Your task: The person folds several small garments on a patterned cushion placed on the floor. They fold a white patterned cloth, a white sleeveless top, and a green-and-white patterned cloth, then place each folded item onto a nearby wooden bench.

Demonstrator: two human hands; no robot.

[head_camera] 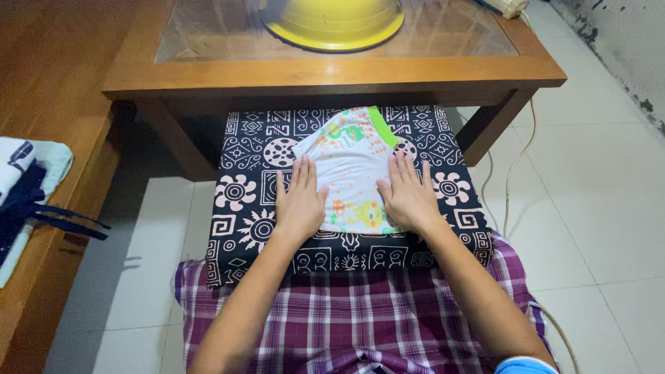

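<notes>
Both forearms are stretched forward, bare to the elbows. The left hand (pixel 299 202) and right hand (pixel 407 197) are laid flat, palms down, fingers extended and slightly spread.

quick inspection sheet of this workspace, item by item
surface: black-and-white patterned pad on the tiled floor
job's things: small white printed garment with green trim, lying flat on the pad
clutter: yellow bowl on the glass-topped table; folded clothes at left
grippers: left hand and right hand pressed flat on the garment, fingers spread
cables: pale cord trailing across the floor at right
surroundings: stained wall
</notes>
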